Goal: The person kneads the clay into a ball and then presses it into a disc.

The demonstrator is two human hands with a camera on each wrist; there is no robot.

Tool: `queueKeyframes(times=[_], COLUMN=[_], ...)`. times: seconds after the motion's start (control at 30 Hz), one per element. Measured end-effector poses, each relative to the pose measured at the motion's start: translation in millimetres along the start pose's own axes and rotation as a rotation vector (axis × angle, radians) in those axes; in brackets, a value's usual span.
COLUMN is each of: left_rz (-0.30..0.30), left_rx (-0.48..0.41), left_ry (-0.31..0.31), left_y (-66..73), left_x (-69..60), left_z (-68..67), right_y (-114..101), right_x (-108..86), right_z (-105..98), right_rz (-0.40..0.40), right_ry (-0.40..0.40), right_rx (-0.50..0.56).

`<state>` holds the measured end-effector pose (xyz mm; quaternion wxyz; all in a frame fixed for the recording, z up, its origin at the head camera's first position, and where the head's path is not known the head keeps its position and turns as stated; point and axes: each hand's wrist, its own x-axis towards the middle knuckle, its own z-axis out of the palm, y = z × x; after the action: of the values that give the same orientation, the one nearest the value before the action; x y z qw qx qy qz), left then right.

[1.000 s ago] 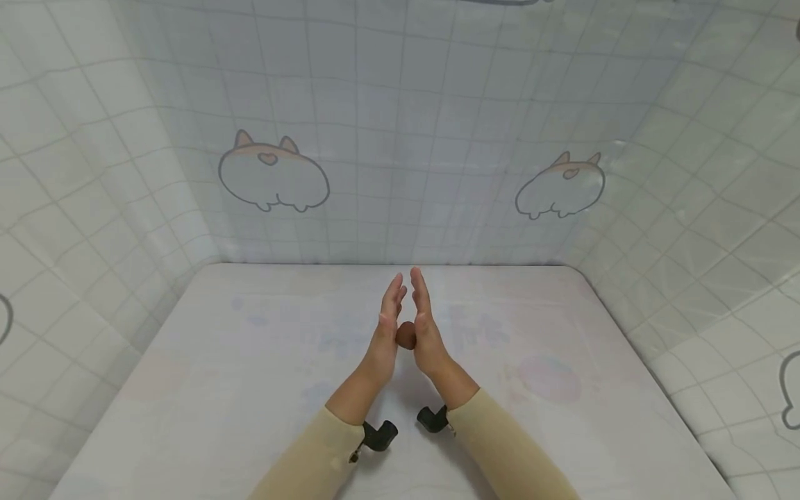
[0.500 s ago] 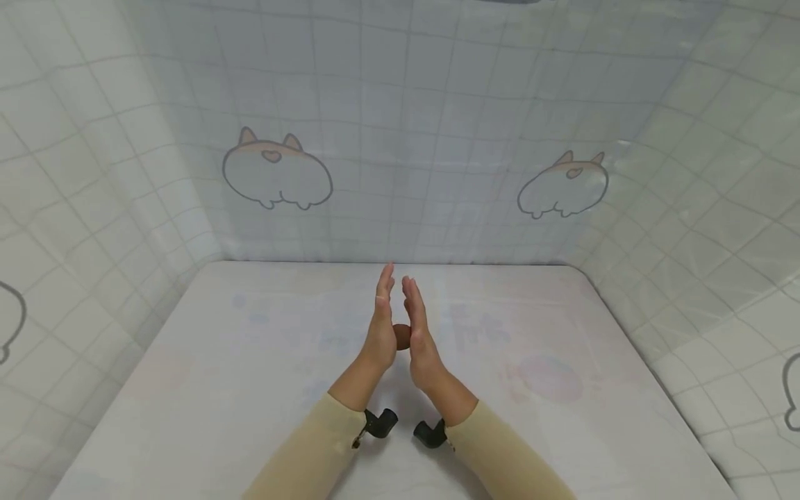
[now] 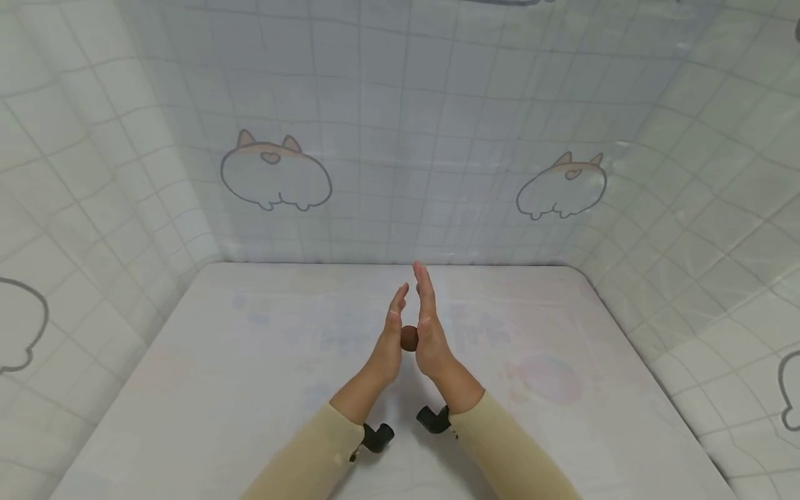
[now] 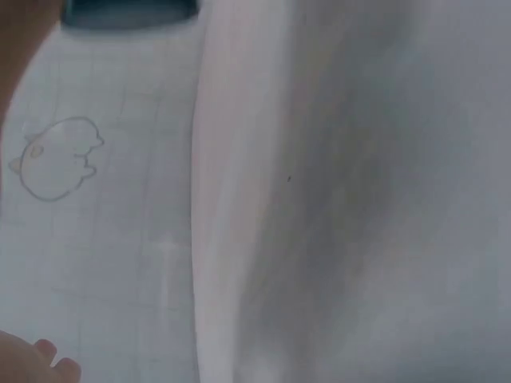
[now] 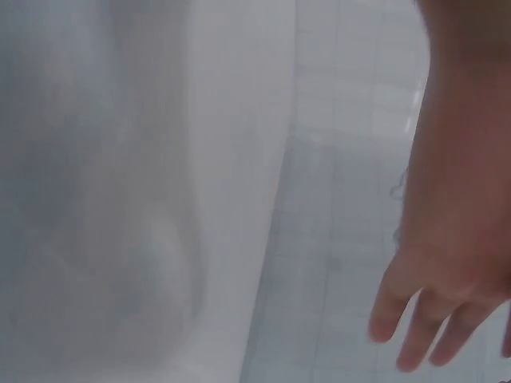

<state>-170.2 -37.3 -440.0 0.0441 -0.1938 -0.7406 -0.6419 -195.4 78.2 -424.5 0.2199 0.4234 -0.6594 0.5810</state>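
A small brown ball [image 3: 409, 339], perhaps clay or dough, sits between my two palms in the head view. My left hand [image 3: 388, 340] presses it from the left and my right hand [image 3: 430, 340] from the right. The fingers of both hands are straight and point up and away, with the right fingertips reaching higher. Both hands are held over the table. In the right wrist view a hand [image 5: 455, 239] with extended, slightly spread fingers fills the right side. A few fingertips [image 4: 64, 369] show at the lower left of the left wrist view. Neither wrist view shows the ball.
A white table [image 3: 250, 375] with faint pastel prints lies under the hands. Behind it hangs a grid-patterned sheet [image 3: 400, 139] with cartoon animal drawings, which also closes off both sides. Dark wrist cameras [image 3: 378, 439] stick out from beige sleeves [image 3: 312, 451].
The palms slide past each other in opposite directions: the left hand goes forward then back, the right back then forward. The ball shifts slightly left, then right, staying between them.
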Motion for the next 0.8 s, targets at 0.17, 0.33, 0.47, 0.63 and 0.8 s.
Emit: queueKeyframes(times=[0.17,0.33,0.47,0.63,0.8], left_rz=[0.018,0.054,0.092,0.182,0.24], left_rx=[-0.033,-0.044,-0.058,-0.083,-0.074], left_ry=[-0.053,-0.034,-0.007,0.033,0.061], left_y=[3.3,7.0,11.7,22.9,30.5], left_x=[-6.5,-9.2,-8.4,-3.9,4.6], left_z=[4.4,4.7,2.1,-4.7,-10.6], right_y=[12,22,26,27,22], right_x=[3.7,0.5,-5.4,-14.2,-18.6], right_z=[-5,-5,-2,6,14], right_rz=[0.055,0.119,0.172,0.197,0.15], right_ry=[0.021,0.003,-0.02,-0.073,-0.083], right_rx=[-0.008,0.033,0.055,0.079,0.117])
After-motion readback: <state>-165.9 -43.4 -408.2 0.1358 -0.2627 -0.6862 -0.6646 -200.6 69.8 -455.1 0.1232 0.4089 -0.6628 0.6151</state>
